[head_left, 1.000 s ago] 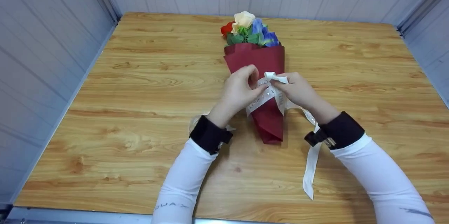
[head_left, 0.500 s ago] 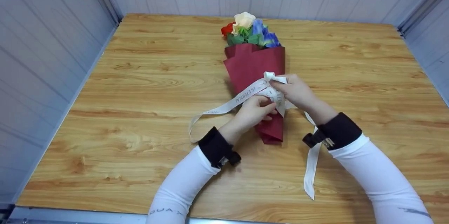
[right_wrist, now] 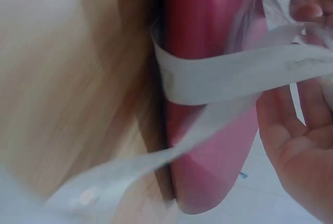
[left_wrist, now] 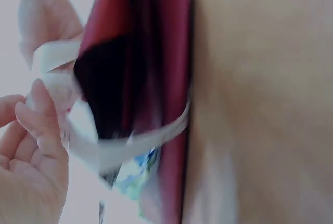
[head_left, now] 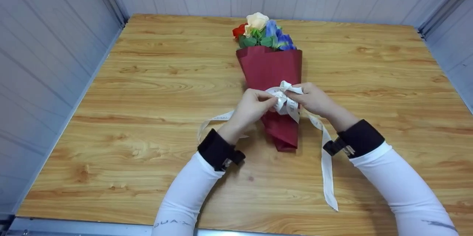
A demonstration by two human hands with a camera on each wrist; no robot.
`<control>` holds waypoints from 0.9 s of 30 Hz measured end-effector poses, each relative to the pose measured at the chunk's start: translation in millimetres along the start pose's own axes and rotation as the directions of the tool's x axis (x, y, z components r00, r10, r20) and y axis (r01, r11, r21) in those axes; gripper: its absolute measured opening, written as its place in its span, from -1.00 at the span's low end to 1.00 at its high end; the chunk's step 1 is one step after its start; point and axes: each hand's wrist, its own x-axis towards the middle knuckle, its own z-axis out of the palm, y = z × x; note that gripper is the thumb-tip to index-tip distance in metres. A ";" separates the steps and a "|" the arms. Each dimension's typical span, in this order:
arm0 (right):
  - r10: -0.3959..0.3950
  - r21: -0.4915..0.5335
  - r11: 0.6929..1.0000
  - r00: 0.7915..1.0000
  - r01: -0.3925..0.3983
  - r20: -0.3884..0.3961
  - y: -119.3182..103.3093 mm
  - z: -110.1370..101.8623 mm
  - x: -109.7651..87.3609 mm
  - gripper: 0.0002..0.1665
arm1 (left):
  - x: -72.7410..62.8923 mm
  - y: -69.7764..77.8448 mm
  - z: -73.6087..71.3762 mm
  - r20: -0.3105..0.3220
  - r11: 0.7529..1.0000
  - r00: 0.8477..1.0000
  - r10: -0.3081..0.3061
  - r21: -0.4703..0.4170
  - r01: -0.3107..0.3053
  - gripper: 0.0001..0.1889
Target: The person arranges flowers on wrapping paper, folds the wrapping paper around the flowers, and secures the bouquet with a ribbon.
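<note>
A bouquet wrapped in dark red paper (head_left: 273, 66) lies on the table with its flowers pointing away from me. White printed ribbon (head_left: 292, 112) circles its lower half, with a small loop standing up at the front. My left hand (head_left: 248, 110) pinches a gathered part of the ribbon between thumb and forefinger, just left of the loop. On the other side, my right hand (head_left: 317, 99) pinches the loop's base. The left wrist view shows the ribbon band (left_wrist: 130, 148) running round the paper. In the right wrist view, the band (right_wrist: 218, 76) crosses the wrap toward the fingers.
The cream flower (head_left: 257, 21), red flower (head_left: 239, 31) and blue flowers (head_left: 282, 39) reach toward the back wall. One ribbon tail (head_left: 327, 169) trails toward the front of the wooden table (head_left: 140, 117); another stretch (head_left: 218, 117) curls beside my left wrist.
My left hand drew back toward the lower wrap, then came up to the ribbon near the loop and pinched it. The left ribbon stretch was pulled in. My right hand kept its hold, shifting slightly.
</note>
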 end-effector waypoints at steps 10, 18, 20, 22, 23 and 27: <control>-0.030 0.206 0.976 0.981 0.070 -0.193 10.3 1.4 -3.1 -0.82 | 1.0 6.5 -30.4 -0.014 0.989 0.999 0.032 -0.145 -0.033 -0.60; -0.284 0.867 0.406 0.942 0.290 -0.182 27.1 4.7 -7.1 -0.84 | 11.0 -5.4 -44.5 -0.145 0.956 0.988 -0.062 -0.294 0.017 -0.59; -0.364 0.937 0.258 0.922 0.235 -0.131 31.5 3.6 -7.8 -0.79 | 12.8 -8.9 -48.8 -0.149 0.954 0.985 -0.086 -0.297 0.038 -0.58; -0.428 0.961 0.191 0.898 0.201 -0.103 35.5 3.2 -7.7 -0.75 | 13.8 -11.7 -52.7 -0.138 0.957 0.985 -0.103 -0.282 0.061 -0.59; -0.453 0.963 0.186 0.886 0.196 -0.093 37.4 3.1 -7.5 -0.73 | 14.0 -12.6 -54.4 -0.131 0.960 0.985 -0.109 -0.270 0.070 -0.59; -0.571 0.973 0.150 0.819 0.173 -0.057 43.6 4.5 -5.8 -0.74 | 13.8 -14.2 -61.0 -0.119 0.976 0.985 -0.128 -0.193 0.104 -0.60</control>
